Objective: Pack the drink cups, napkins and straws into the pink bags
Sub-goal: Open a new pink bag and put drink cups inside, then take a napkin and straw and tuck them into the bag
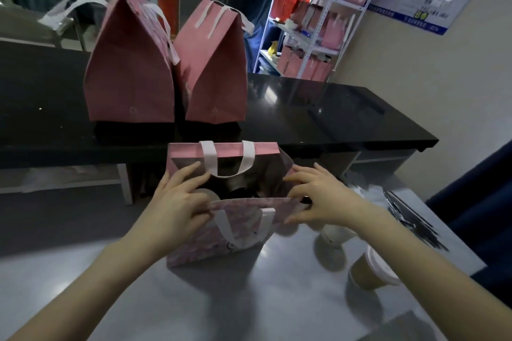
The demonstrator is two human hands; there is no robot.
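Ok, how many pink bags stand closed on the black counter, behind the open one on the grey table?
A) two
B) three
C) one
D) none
A: the left closed bag and the right closed bag stand side by side, tops folded shut, on the black counter, beyond the open bag.

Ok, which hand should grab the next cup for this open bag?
Probably the right hand: the lidded cup and straws sit on its side; left hand can hold the bag open.
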